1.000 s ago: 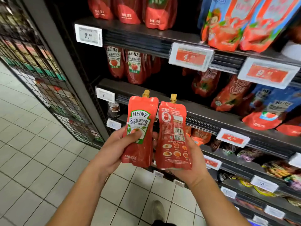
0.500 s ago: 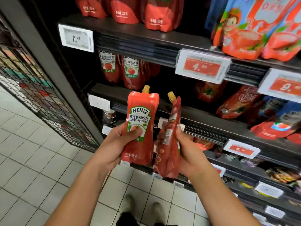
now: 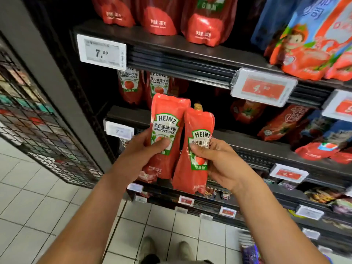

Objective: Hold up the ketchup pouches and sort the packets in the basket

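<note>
Two ketchup pouches are held upright, side by side. Left hand grips the left pouch mid-body; right hand pinches the right pouch at its label. Soft, slick film (likely light); the waist judged the surest hold.

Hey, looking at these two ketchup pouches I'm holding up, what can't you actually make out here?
Head view only:
- Left pouch: spout not visible at its top; left hand thumb covers the label's tomato.
- Right pouch: right hand fingers hide part of the label text.
- Small tag behind the left pouch: price blurred after the 7.
- Red tag: digits smeared by motion blur.
</note>
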Demonstrator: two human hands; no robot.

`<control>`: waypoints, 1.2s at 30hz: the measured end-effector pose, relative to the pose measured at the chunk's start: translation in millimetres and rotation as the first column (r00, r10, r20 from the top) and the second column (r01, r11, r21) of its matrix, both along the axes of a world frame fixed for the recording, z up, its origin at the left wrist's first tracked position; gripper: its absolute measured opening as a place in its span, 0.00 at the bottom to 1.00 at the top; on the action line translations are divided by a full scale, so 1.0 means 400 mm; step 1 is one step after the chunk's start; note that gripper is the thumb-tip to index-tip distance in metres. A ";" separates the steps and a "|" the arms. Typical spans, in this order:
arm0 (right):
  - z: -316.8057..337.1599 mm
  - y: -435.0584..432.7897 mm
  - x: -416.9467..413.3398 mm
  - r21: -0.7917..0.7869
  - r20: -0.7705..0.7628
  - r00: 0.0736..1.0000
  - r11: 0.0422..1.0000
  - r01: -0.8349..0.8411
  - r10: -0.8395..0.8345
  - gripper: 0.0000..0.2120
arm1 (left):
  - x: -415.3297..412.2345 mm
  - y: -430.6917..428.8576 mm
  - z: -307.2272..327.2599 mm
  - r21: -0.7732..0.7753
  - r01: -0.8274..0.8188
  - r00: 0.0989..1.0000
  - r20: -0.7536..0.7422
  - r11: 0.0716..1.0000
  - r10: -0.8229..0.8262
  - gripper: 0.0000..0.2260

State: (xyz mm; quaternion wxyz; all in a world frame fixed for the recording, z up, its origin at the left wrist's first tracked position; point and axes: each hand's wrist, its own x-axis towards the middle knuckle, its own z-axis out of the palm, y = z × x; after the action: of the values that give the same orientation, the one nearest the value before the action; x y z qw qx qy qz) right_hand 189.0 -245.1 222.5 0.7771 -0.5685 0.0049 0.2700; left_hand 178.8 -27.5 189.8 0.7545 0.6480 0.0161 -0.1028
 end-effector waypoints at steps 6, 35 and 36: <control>0.053 0.011 0.082 -0.072 0.111 0.983 0.985 0.155 -0.147 0.14 | 0.087 0.003 0.031 0.020 -0.017 0.994 0.108 1.000 0.015 0.15; -0.100 0.015 0.311 -0.545 0.756 0.652 0.488 0.682 -0.066 0.26 | 0.280 -0.032 -0.008 0.403 -0.675 0.699 0.619 0.619 0.359 0.14; -0.100 0.025 0.329 -0.585 0.755 0.655 0.417 0.696 -0.035 0.27 | 0.282 -0.026 -0.010 0.413 -0.684 0.695 0.622 0.601 0.362 0.15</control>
State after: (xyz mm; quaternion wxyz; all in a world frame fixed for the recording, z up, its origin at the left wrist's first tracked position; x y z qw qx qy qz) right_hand 320.6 -235.1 182.5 0.3883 -0.9052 0.0047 -0.1728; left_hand 291.6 -37.7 185.9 0.4725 0.8247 0.0590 0.3053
